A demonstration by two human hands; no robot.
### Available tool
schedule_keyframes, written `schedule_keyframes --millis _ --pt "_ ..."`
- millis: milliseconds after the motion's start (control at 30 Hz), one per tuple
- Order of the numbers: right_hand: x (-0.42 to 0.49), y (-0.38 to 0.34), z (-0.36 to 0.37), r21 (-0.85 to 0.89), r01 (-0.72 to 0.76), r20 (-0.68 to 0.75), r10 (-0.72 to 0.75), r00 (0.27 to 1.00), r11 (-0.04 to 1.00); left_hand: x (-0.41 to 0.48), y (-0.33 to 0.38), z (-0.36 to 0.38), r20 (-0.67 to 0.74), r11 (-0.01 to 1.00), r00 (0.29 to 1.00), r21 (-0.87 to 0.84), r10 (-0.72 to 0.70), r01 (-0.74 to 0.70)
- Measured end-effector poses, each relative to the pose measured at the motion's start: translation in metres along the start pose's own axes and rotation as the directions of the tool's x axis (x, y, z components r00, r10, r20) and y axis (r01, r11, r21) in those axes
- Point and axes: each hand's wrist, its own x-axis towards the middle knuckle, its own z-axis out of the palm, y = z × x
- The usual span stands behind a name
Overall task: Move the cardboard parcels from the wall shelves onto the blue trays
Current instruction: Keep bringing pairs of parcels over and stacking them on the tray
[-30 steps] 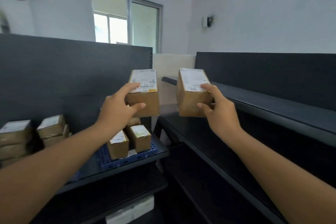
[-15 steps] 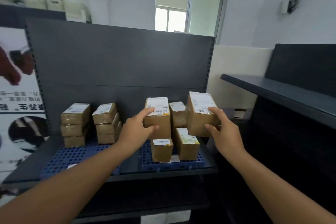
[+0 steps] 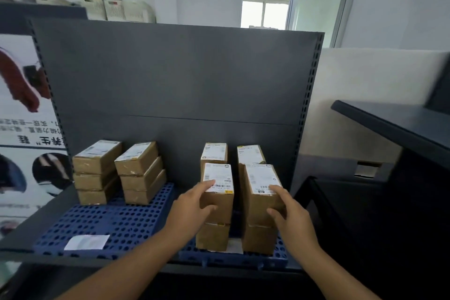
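My left hand (image 3: 192, 207) grips a labelled cardboard parcel (image 3: 219, 192), which rests on top of another parcel on the right blue tray (image 3: 233, 259). My right hand (image 3: 289, 217) holds a second labelled parcel (image 3: 261, 190), likewise set on a lower parcel of that tray. Two more parcels (image 3: 214, 153) stand behind them. The left blue tray (image 3: 114, 224) carries two stacks of three flat parcels (image 3: 97, 170) at its back.
A white paper label (image 3: 86, 242) lies at the front of the left tray. The grey shelf back panel (image 3: 175, 80) rises behind the trays. A dark wall shelf (image 3: 394, 124) juts out at the right. A poster covers the left.
The view swung left from the wall shelves to the tray shelf. Both hands carried their parcels down and set them on top of the front two parcels on the right tray.
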Motion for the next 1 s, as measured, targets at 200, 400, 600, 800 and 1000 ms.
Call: schedule_keyframes --millis 200,400,600,800,1000 --pt "0.000 0.011 0.010 -0.014 0.005 0.019 -0.005 1.000 1.000 0.004 -0.010 0.005 0.006 0.998 1.000 0.063 0.012 -0.012" --pt "0.000 0.010 0.011 -0.035 0.001 0.001 -0.001 1.000 0.999 0.003 -0.013 0.006 0.023 0.997 0.999 0.063 0.039 -0.040" --pt "0.001 0.005 0.013 -0.045 0.007 -0.002 -0.008 1.000 0.999 0.005 -0.012 0.001 0.037 0.997 0.998 0.052 0.058 -0.060" --pt "-0.003 0.002 0.012 -0.030 0.020 0.006 -0.019 1.000 0.999 0.001 -0.017 -0.002 0.037 0.997 0.997 0.043 0.065 -0.067" --pt "-0.008 0.019 0.002 0.114 -0.101 0.028 0.099 0.995 0.988 -0.016 -0.034 0.003 0.059 0.985 0.997 -0.159 -0.059 0.068"
